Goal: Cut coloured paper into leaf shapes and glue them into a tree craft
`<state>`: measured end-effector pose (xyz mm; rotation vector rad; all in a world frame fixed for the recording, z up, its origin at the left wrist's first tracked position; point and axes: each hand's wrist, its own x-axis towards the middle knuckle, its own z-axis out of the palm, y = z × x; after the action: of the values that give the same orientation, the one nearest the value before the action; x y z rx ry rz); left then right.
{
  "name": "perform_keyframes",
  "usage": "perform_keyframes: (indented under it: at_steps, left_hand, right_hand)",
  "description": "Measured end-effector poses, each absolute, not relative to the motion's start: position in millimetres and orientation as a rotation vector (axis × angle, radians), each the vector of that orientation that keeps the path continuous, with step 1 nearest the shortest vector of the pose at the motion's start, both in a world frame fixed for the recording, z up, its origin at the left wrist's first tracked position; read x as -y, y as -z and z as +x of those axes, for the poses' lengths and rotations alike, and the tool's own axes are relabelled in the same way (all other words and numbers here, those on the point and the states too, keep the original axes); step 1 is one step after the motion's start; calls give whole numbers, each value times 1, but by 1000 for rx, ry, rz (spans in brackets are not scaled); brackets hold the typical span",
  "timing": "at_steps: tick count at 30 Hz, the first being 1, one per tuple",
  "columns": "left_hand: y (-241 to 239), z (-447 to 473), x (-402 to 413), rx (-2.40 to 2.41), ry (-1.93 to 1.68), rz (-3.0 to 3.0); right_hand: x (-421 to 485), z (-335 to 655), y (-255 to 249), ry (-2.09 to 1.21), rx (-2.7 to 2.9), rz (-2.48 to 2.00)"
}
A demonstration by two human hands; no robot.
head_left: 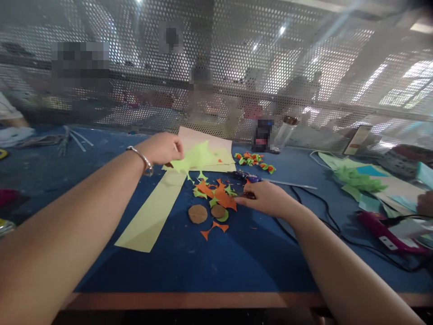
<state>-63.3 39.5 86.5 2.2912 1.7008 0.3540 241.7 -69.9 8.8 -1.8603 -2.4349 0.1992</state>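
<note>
My left hand (165,149), with a bracelet at the wrist, pinches a jagged lime-green paper scrap (198,155) above a pale pink sheet (203,135). My right hand (265,196) is closed around the dark reddish handles of what look like scissors (249,195); most of the tool is hidden. The tool's tip touches or lies just over orange paper scraps (223,197) mixed with green ones. Two brown cardboard discs (198,214) lie in front of the scraps. A pale yellow paper strip (152,212) runs toward me below my left hand.
A glue gun (245,176) with a long glue stick lies behind my right hand, its black cable running right. Small orange-green paper curls (248,158) and a glass bottle (286,133) stand farther back. At right are a magenta power strip (389,232), paper pieces and another person's hand (426,203).
</note>
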Motion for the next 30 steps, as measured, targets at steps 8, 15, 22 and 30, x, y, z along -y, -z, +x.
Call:
perform_keyframes:
  at_steps: [8, 15, 22, 30]
  left_hand:
    - [-37, -86, -20, -1978, -230, 2507]
    - [-20, -38, 9, -1230, -423, 2768]
    - [-11, -35, -12, -1208, -286, 2681]
    - [1, -40, -9, -1169, -294, 2590]
  right_hand:
    - [75, 229, -8, -201, 2442, -2030]
    - [78, 224, -11, -158, 2442, -2088]
    - [78, 227, -12, -184, 2451, -2066]
    - [81, 225, -17, -179, 2484, -2108]
